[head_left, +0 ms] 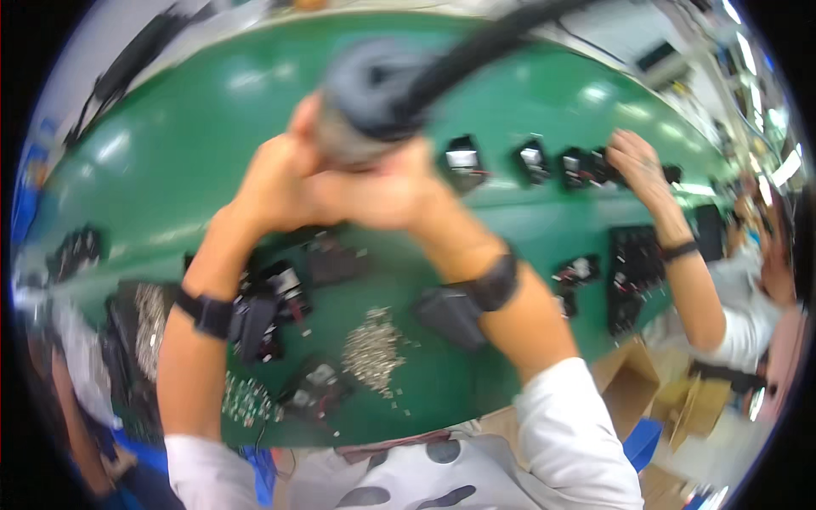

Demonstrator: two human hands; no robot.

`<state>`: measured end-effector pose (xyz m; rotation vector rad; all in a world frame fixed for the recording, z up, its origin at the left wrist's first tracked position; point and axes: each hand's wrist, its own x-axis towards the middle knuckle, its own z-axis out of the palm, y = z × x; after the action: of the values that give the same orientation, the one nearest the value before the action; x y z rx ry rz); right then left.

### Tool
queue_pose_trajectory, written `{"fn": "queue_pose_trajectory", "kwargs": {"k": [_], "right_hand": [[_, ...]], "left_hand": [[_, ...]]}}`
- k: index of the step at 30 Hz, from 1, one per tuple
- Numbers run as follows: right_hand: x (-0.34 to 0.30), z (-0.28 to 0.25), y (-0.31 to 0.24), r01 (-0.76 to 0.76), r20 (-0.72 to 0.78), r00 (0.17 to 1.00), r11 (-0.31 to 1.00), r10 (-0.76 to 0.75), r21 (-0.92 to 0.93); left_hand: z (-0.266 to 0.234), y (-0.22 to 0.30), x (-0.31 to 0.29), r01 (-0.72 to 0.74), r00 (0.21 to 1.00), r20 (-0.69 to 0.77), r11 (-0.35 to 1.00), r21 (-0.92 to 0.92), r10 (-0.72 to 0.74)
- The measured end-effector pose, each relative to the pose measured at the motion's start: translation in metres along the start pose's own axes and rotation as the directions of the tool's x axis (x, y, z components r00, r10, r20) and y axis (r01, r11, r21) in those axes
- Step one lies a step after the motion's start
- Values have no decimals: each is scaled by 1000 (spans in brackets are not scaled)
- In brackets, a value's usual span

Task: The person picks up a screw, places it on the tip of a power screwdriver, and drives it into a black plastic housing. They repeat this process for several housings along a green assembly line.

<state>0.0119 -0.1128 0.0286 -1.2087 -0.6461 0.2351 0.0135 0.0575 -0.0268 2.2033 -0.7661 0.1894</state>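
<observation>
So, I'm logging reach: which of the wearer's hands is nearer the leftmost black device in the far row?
Right: the right hand is just left of that black device; the left hand is farther left.

Tbl (170, 170) smooth/glossy, cyl (353, 93) plastic-lkg, pcs (372, 353) shiny metallic, box (627, 387) matt cardbd, sleeve (574, 425) cloth.
</observation>
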Motion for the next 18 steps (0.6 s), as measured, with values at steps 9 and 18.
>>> {"fn": "queue_pose_trajectory", "kwargs": {"k": [9,18], "right_hand": [[-58,3,-57,318,-451,856,945,-254,72],[-85,-16,-103,293,-480,866,921,-142,255]], "left_hand": [[0,54,13,32,998,38,975,218,-41],[33,198,-78,-64,953,292,898,436,-74]]}}
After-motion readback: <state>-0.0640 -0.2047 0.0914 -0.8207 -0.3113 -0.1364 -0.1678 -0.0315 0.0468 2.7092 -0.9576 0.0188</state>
